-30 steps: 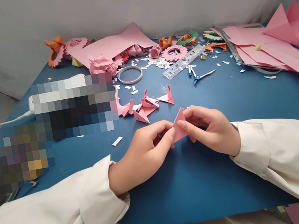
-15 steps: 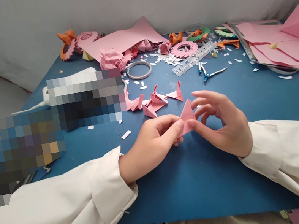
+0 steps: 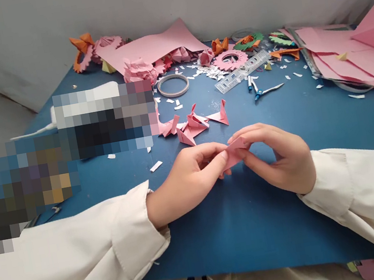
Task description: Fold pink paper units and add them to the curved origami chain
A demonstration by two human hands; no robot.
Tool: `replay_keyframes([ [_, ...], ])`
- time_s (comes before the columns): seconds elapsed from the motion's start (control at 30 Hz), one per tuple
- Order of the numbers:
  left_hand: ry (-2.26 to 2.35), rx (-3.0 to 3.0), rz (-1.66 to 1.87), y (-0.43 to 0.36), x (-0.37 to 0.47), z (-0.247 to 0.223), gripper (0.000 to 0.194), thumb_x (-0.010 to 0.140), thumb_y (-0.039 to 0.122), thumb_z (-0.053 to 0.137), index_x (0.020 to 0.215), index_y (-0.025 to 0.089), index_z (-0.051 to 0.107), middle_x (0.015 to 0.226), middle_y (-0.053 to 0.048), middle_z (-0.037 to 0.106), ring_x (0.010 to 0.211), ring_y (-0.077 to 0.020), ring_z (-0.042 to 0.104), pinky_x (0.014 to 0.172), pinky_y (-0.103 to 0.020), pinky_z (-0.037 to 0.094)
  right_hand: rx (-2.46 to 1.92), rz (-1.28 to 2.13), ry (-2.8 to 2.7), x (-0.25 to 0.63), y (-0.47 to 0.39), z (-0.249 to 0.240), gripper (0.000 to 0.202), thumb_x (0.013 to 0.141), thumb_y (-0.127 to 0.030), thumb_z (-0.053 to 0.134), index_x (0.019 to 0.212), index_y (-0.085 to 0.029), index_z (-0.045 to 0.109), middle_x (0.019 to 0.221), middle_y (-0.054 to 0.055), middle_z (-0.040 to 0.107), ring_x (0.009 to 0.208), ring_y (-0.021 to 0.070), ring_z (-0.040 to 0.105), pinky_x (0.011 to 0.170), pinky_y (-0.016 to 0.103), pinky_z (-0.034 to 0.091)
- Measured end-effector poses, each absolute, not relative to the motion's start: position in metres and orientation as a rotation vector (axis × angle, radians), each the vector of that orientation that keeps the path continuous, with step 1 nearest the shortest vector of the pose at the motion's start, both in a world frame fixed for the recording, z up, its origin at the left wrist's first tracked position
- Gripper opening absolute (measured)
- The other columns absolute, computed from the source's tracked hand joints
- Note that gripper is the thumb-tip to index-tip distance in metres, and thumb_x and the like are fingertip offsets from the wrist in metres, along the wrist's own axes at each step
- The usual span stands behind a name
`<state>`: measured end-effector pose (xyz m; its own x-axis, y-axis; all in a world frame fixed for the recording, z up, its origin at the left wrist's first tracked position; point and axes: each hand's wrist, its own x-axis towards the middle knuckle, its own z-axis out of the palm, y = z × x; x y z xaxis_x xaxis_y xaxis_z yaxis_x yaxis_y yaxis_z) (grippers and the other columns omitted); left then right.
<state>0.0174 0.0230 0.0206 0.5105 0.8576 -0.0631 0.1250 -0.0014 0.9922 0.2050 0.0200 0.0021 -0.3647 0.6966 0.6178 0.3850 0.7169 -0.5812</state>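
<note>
A small folded piece of pink paper (image 3: 235, 151) is held between my two hands, above the blue table (image 3: 246, 231). My left hand (image 3: 195, 170) pinches its left end, thumb on top and fingers beneath. On the other side, my right hand (image 3: 276, 155) is closed on the right end, its thumb in front and its fingertips over the upper edge. The fingers cover part of the paper. Just beyond my hands lie several folded pink paper pieces (image 3: 192, 125), one with an upright point.
Behind these are a roll of tape (image 3: 173, 86), a clear stencil ruler (image 3: 242, 72) and a blue-and-silver compass (image 3: 265, 91). White scraps (image 3: 213, 72) are scattered about. Pink sheets (image 3: 337, 48) are stacked at the right; paper flowers line the wall. The left side is blurred out.
The paper's upper point, which stood up between my hands, is now folded down. My right hand's fingers have come down from spread and closed onto it. My left hand keeps its hold.
</note>
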Motion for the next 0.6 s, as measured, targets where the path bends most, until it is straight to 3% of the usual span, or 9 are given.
replay_keyframes([
  [0.27, 0.855, 1.481, 0.680, 0.025, 0.014, 0.024, 0.039, 0.095, 0.033, 0.040, 0.065, 0.015, 0.058, 0.068, 0.000, 0.058, 0.064, -0.0099, 0.052, 0.059, -0.019, 0.043, -0.625, -0.077, -2.317, 0.217, 0.027, 0.006, 0.027, 0.088, -0.011, 0.056, 0.110, -0.024, 0.062, 0.096, 0.008, 0.073, 0.083, 0.0193, 0.069, 0.071, 0.032, 0.057],
  [0.47, 0.872, 1.458, 0.667, 0.023, 0.015, 0.028, 0.019, 0.088, 0.022, 0.050, 0.074, 0.015, 0.061, 0.070, 0.002, 0.056, 0.069, -0.0093, 0.052, 0.067, -0.018, 0.045, -0.568, -0.515, -2.427, 0.222, 0.029, 0.008, 0.021, 0.087, -0.017, 0.062, 0.107, -0.024, 0.066, 0.105, 0.007, 0.073, 0.084, 0.0216, 0.069, 0.067, 0.033, 0.055],
  [0.6, 0.940, 1.516, 0.674, 0.023, 0.016, 0.026, 0.020, 0.086, 0.022, 0.049, 0.074, 0.014, 0.063, 0.073, 0.000, 0.059, 0.073, -0.0112, 0.054, 0.069, -0.020, 0.046, -0.619, -0.412, -2.449, 0.220, 0.027, 0.008, 0.021, 0.092, -0.031, 0.058, 0.112, -0.024, 0.064, 0.105, 0.007, 0.072, 0.084, 0.0200, 0.068, 0.068, 0.033, 0.054],
])
